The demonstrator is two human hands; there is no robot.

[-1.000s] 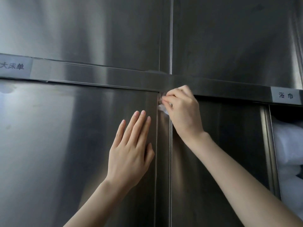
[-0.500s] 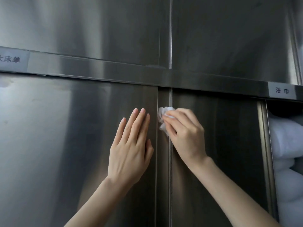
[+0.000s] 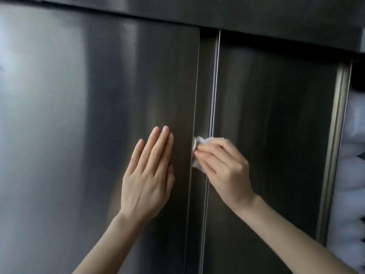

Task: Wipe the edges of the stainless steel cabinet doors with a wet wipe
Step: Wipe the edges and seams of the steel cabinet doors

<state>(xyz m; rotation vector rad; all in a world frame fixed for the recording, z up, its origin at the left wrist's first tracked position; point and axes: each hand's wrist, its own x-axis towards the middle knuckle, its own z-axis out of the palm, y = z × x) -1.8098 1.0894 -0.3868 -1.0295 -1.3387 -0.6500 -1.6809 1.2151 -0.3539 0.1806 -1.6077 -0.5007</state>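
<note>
Seen from the head, two flat brushed-steel panels, the left door (image 3: 79, 115) and the right door (image 3: 276, 125), sit side by side with a narrow upright strip (image 3: 205, 86) between them, and soft white towels (image 3: 353, 175) are stacked at far right. The left hand (image 3: 147, 178) lies flat on the left door near its right edge, fingers straight and together, holding nothing. The right hand (image 3: 225, 169) pinches a crumpled white wipe (image 3: 199, 142) in curled fingers, pressing it against the strip at the left door's edge.

Left hand (image 3: 147, 175) lay flat, fingers (image 3: 158, 147) straight, together, pointing up, right hand (image 3: 223, 165) beside it, fingers curled, pinching a wet wipe (image 3: 199, 142), both forearms bare, angled upward
</note>
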